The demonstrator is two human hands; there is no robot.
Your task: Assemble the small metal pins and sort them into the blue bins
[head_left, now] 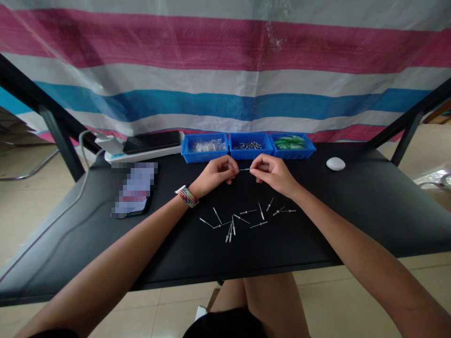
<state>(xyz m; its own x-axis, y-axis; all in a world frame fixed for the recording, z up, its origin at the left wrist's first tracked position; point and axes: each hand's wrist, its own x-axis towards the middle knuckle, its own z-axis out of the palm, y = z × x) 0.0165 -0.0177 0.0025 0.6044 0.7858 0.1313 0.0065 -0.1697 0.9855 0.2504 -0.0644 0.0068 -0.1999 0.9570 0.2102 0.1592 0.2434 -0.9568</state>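
My left hand (215,174) and my right hand (272,172) are both pinched on one thin metal rivet (244,169), held level between them just above the black table (352,220). The left hand holds one end and the right hand the other. Several more metal rivets (243,218) lie scattered on the table in front of my wrists. A colourful beaded band (187,196) is on my left wrist.
Three blue bins (248,145) stand in a row at the back, holding clear bits, metal pins and green parts. A phone on a white power strip (148,146) and a blurred object (134,190) lie at left. A white oval object (335,163) sits at right.
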